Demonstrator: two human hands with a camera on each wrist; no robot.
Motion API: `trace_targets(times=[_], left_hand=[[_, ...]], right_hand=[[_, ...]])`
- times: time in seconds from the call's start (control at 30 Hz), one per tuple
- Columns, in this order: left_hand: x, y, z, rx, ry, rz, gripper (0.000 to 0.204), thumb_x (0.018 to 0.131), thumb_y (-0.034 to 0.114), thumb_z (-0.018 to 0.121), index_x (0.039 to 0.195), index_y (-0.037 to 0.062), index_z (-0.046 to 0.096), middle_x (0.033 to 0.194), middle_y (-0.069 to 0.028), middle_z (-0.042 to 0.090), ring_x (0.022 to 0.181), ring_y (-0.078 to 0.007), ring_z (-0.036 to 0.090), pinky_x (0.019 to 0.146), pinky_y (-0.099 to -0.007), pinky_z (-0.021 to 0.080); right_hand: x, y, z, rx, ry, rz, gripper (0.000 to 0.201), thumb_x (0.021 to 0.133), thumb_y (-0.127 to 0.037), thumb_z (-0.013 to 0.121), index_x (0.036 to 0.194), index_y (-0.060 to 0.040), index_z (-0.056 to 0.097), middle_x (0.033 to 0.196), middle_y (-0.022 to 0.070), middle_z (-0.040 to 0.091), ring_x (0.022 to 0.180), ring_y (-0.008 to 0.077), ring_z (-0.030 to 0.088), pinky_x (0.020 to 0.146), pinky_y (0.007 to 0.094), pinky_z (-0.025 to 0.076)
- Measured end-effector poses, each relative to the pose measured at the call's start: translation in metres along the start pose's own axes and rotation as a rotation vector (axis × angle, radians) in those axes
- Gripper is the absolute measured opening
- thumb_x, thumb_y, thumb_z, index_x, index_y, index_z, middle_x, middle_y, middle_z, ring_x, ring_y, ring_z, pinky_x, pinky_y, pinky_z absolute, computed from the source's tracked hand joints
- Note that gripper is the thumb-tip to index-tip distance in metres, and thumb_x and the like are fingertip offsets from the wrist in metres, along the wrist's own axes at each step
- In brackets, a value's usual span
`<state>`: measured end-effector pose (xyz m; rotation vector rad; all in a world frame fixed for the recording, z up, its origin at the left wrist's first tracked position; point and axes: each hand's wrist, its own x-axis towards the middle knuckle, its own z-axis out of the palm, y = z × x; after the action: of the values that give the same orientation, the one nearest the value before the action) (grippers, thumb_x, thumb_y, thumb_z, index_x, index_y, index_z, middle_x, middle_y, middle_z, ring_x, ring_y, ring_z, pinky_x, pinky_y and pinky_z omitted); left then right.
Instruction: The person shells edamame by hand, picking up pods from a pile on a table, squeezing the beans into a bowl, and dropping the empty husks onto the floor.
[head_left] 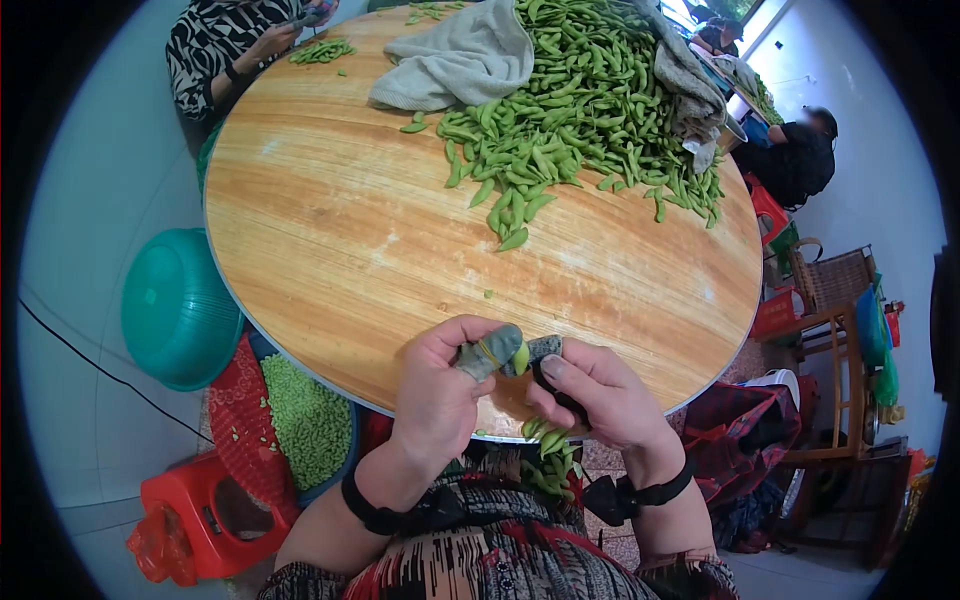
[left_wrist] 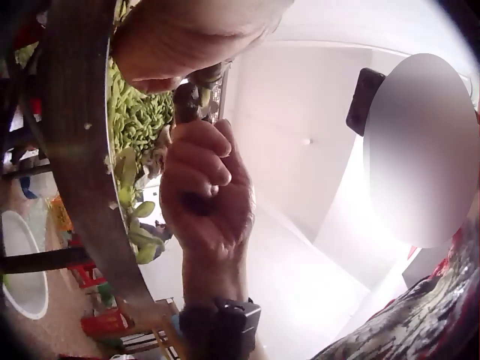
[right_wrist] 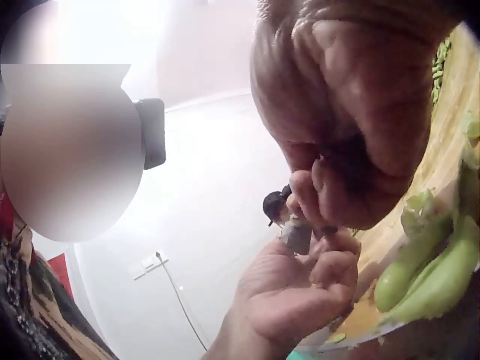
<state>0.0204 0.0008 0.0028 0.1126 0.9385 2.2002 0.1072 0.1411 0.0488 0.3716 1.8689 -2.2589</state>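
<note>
In the head view both hands meet above the near table edge. The left hand (head_left: 437, 390), with a grey-green cover banded on its thumb or finger, pinches a green pod (head_left: 521, 358). My right hand (head_left: 605, 395), a dark patterned cover on one fingertip, curls its fingers at the pod's other side. In the right wrist view, the right hand (right_wrist: 352, 112) hides the pod. Several pods (head_left: 552, 436) lie at the table edge below the right hand. A large heap of pods (head_left: 590, 100) covers the far side of the wooden table (head_left: 330, 230).
A grey cloth (head_left: 460, 65) lies beside the heap. On the lower left are a basin of shelled beans (head_left: 308, 425), a green basin (head_left: 175, 308) and a red stool (head_left: 205, 510). One person (head_left: 225, 50) sits at the far left; another (head_left: 800, 155) sits at the right.
</note>
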Motion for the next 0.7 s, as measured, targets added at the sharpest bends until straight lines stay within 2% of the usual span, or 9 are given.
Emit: trace_targets(times=[0.1, 0.17, 0.27, 0.33, 0.4, 0.47, 0.53, 0.57, 0.7], left_hand=[[-0.005, 0.001, 0.009, 0.170, 0.042, 0.065, 0.018, 0.081, 0.003, 0.059, 0.099, 0.0003, 0.058, 0.080, -0.0039, 0.060, 0.055, -0.0034, 0.042, 0.048, -0.0159, 0.030], [-0.007, 0.000, 0.007, 0.170, -0.065, 0.066, 0.019, 0.080, -0.003, 0.054, 0.098, -0.0010, 0.060, 0.087, -0.0032, 0.061, 0.074, -0.0043, 0.054, 0.058, -0.0155, 0.039], [-0.005, 0.006, 0.001, 0.061, -0.160, -0.035, 0.019, 0.081, -0.001, 0.054, 0.099, -0.0001, 0.059, 0.087, -0.0020, 0.060, 0.072, -0.0036, 0.052, 0.058, -0.0157, 0.039], [-0.002, 0.008, -0.003, -0.018, -0.201, -0.084, 0.016, 0.084, 0.003, 0.054, 0.099, 0.0000, 0.058, 0.084, -0.0027, 0.058, 0.063, -0.0029, 0.046, 0.052, -0.0160, 0.033], [-0.001, 0.009, -0.003, -0.096, -0.244, -0.134, 0.016, 0.086, 0.007, 0.053, 0.099, 0.0000, 0.057, 0.082, -0.0034, 0.057, 0.055, -0.0021, 0.039, 0.047, -0.0164, 0.027], [-0.002, 0.006, 0.002, 0.091, -0.160, -0.055, 0.017, 0.082, 0.003, 0.059, 0.099, 0.0007, 0.055, 0.081, -0.0022, 0.056, 0.058, -0.0030, 0.042, 0.049, -0.0164, 0.032], [0.002, -0.009, 0.003, 0.306, -0.104, 0.100, 0.021, 0.079, -0.001, 0.060, 0.099, 0.0010, 0.055, 0.081, -0.0017, 0.056, 0.060, -0.0038, 0.045, 0.051, -0.0168, 0.035], [0.003, -0.014, 0.003, 0.520, -0.046, 0.255, 0.025, 0.075, -0.006, 0.061, 0.098, 0.0013, 0.055, 0.081, -0.0011, 0.055, 0.062, -0.0047, 0.047, 0.053, -0.0171, 0.038], [0.007, -0.008, 0.002, 0.428, 0.012, 0.233, 0.018, 0.077, -0.004, 0.059, 0.094, 0.0010, 0.058, 0.079, 0.0025, 0.055, 0.064, -0.0041, 0.048, 0.058, -0.0176, 0.041]], right_hand=[[-0.001, 0.004, 0.005, -0.124, 0.091, -0.034, 0.023, 0.095, -0.021, 0.042, 0.082, -0.0045, 0.050, 0.064, -0.0039, 0.047, 0.053, 0.0045, 0.038, 0.049, 0.0183, 0.032], [-0.001, 0.005, 0.008, -0.227, 0.155, -0.064, 0.022, 0.095, -0.020, 0.042, 0.082, -0.0043, 0.050, 0.065, -0.0036, 0.047, 0.053, 0.0046, 0.039, 0.048, 0.0182, 0.032], [-0.003, 0.006, 0.010, -0.199, 0.146, -0.110, 0.020, 0.095, -0.017, 0.043, 0.083, -0.0035, 0.051, 0.065, -0.0041, 0.047, 0.053, 0.0036, 0.038, 0.048, 0.0177, 0.031], [-0.003, 0.008, 0.009, 0.278, 0.041, 0.005, 0.019, 0.094, -0.015, 0.044, 0.082, -0.0033, 0.053, 0.066, -0.0045, 0.048, 0.053, 0.0025, 0.039, 0.048, 0.0179, 0.033], [-0.002, 0.010, 0.010, 0.339, 0.042, 0.026, 0.019, 0.093, -0.016, 0.045, 0.082, -0.0033, 0.053, 0.065, -0.0046, 0.048, 0.053, 0.0023, 0.038, 0.048, 0.0176, 0.032], [0.001, 0.013, 0.011, 0.400, 0.046, 0.046, 0.018, 0.093, -0.016, 0.047, 0.082, -0.0032, 0.054, 0.065, -0.0047, 0.048, 0.052, 0.0021, 0.038, 0.047, 0.0173, 0.032], [0.007, 0.015, 0.014, -0.230, 0.287, -0.221, 0.018, 0.092, -0.017, 0.049, 0.081, -0.0036, 0.054, 0.062, -0.0044, 0.048, 0.050, 0.0023, 0.037, 0.045, 0.0171, 0.029], [0.008, 0.014, 0.013, -0.232, 0.286, -0.220, 0.018, 0.092, -0.017, 0.049, 0.081, -0.0036, 0.054, 0.062, -0.0044, 0.048, 0.050, 0.0023, 0.037, 0.045, 0.0171, 0.029], [0.017, 0.004, 0.002, 0.009, 0.205, -0.026, 0.018, 0.091, -0.019, 0.050, 0.082, -0.0039, 0.056, 0.061, -0.0046, 0.049, 0.049, 0.0034, 0.040, 0.045, 0.0175, 0.031]])
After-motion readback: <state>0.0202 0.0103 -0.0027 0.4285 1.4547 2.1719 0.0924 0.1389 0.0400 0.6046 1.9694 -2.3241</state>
